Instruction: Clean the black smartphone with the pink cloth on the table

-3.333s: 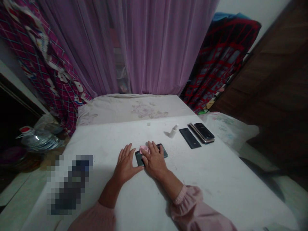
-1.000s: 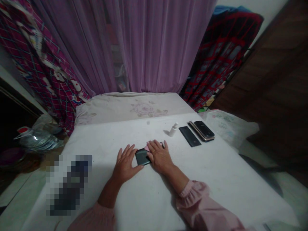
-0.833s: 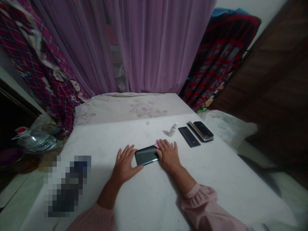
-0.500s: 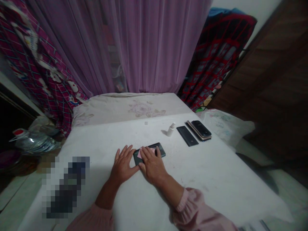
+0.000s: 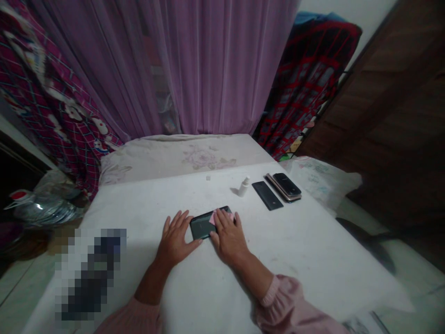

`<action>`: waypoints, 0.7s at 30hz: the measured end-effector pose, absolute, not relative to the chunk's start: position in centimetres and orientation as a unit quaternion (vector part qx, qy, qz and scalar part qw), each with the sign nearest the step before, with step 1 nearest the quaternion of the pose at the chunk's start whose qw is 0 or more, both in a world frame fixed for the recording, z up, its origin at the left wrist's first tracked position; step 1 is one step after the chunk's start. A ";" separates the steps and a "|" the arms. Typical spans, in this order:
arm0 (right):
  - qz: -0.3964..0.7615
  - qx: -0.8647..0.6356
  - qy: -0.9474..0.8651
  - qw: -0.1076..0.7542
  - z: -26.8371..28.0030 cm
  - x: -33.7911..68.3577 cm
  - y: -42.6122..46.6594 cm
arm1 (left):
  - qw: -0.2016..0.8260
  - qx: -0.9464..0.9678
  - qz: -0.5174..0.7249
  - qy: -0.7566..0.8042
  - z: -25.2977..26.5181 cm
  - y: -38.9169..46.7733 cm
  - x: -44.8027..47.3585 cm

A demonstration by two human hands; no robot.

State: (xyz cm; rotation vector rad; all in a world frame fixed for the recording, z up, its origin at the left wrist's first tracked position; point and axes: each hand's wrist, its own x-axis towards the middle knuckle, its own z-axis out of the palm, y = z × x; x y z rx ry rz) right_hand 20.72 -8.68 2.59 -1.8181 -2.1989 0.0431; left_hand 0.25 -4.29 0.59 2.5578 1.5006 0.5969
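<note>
On the white table (image 5: 306, 250), mid-near, a dark phone (image 5: 203, 225) lies flat, long axis running left-right, its right end tilted slightly away. Left hand (image 5: 174, 239) rests flat beside the phone's left end, fingers spread and straight, thumb touching the near edge, gripping nothing. Right hand (image 5: 227, 236) lies palm down over the phone's right half, fingers extended, pressing a pink cloth (image 5: 212, 217) onto it. Further right and well apart: a black phone (image 5: 267, 195), two stacked phones (image 5: 284, 185), a small white bottle (image 5: 244, 186) standing upright.
</note>
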 end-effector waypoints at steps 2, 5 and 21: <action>0.020 -0.588 -0.792 0.162 2.4 19.4 -9.8 | 0.055 0.844 0.198 0.495 0.6 -4.3 0.2; 0.026 -0.544 -0.820 0.173 2.3 19.3 -10.7 | 0.057 0.846 0.193 0.494 0.5 -4.3 0.2; 0.054 -0.693 -0.705 0.142 2.7 23.3 -6.5 | 0.062 0.856 0.184 0.478 0.1 -4.0 -0.1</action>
